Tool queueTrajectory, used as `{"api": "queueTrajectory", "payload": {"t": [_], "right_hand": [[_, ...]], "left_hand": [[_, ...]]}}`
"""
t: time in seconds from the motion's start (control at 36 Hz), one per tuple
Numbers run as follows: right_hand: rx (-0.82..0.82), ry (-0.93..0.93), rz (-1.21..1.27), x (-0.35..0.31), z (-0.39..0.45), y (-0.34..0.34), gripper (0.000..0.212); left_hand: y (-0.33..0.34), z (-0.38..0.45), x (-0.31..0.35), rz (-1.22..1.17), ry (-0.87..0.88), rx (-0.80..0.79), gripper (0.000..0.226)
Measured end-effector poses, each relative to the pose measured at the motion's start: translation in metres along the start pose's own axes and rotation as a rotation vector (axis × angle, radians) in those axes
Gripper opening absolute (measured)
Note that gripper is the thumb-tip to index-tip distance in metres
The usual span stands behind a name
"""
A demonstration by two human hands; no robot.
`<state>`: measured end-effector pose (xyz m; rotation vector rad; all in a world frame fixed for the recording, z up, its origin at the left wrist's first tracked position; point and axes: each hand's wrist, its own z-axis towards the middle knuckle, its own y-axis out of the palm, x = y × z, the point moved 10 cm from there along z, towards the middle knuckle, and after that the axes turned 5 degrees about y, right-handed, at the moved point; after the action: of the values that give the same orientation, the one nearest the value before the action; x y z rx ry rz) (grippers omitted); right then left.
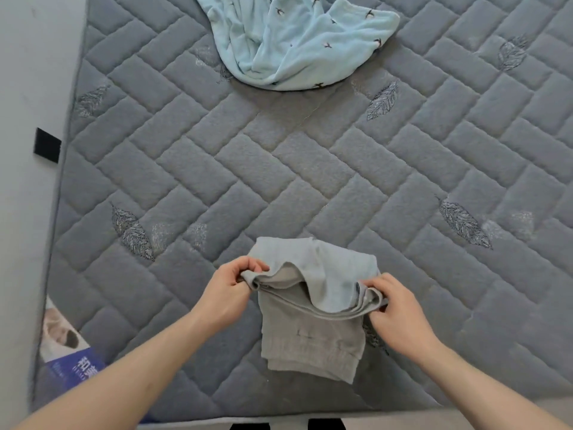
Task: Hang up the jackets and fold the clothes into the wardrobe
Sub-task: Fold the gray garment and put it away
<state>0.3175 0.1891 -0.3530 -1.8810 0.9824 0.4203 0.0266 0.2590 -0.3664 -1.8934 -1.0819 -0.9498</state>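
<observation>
Pinching the grey garment (313, 293) at each folded edge, left hand (229, 293) and right hand (400, 311) risk spilling what look like loose layers.

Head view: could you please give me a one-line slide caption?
Both hands, left and right, hold a folded grey garment over the quilted mattress; a light-blue garment lies beyond.

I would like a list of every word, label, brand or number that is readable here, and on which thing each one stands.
"和": the first large white character on the blue package at the mattress's near left corner; the character after it is cut off by the left forearm.
Small white line beneath it: too blurred to read.
Grey garment, light blue garment, mattress: no text, only bird and leaf patterns.
</observation>
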Motion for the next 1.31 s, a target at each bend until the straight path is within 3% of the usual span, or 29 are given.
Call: {"api": "queueTrajectory", "payload": {"t": [0.11, 0.28, 0.47, 0.56, 0.64, 0.72, 0.78, 0.83, 0.94, 1.08, 1.17, 1.25, 1.31], "right_hand": [[-0.013, 0.02, -0.073, 0.016, -0.03, 0.014, 0.034], [-0.065, 0.069, -0.168, 0.041, -0.067, 0.041, 0.031], [-0.252, 0.21, -0.296, 0.078, -0.091, 0.082, 0.021], [-0.11, 0.274, -0.127, 0.078, -0.085, 0.069, 0.015], [0.115, 0.382, 0.07, 0.083, -0.075, 0.043, 0.015], [0.169, 0.466, 0.202, 0.09, -0.059, 0.034, 0.046], [0.158, 0.486, 0.228, 0.087, -0.047, 0.03, 0.078], [0.141, 0.45, 0.208, 0.078, -0.033, 0.025, 0.096], [0.053, 0.313, 0.039, 0.055, -0.006, 0.024, 0.108], [-0.135, 0.18, -0.203, 0.034, 0.027, 0.038, 0.108], [-0.257, 0.171, -0.393, 0.034, 0.039, 0.046, 0.096], [-0.295, 0.12, -0.451, 0.028, 0.046, 0.046, 0.053], [-0.26, 0.054, -0.451, 0.02, 0.045, 0.043, 0.033]], "left_hand": [[0.008, -0.039, -0.023, 0.099, -0.037, -0.012, 0.049], [0.02, -0.084, -0.064, 0.264, -0.026, -0.03, 0.05], [0.044, -0.106, -0.095, 0.619, -0.058, -0.259, 0.038], [0.04, -0.097, -0.086, 0.639, -0.085, -0.194, 0.026], [0.021, -0.08, -0.062, 0.522, -0.086, 0.066, 0.016], [0.016, -0.059, -0.04, 0.479, -0.066, 0.183, 0.025], [0.021, -0.041, -0.026, 0.501, -0.039, 0.154, 0.04], [0.031, -0.021, -0.014, 0.586, 0.01, 0.055, 0.056], [0.06, 0.009, 0.001, 0.86, 0.133, -0.182, 0.079], [0.082, 0.033, -0.014, 1.121, 0.099, -0.441, 0.1], [0.088, 0.039, -0.017, 1.246, 0.11, -0.477, 0.089], [0.092, 0.043, -0.004, 1.228, 0.204, -0.392, 0.05], [0.093, 0.039, 0.004, 1.173, 0.259, -0.354, 0.035]]}}
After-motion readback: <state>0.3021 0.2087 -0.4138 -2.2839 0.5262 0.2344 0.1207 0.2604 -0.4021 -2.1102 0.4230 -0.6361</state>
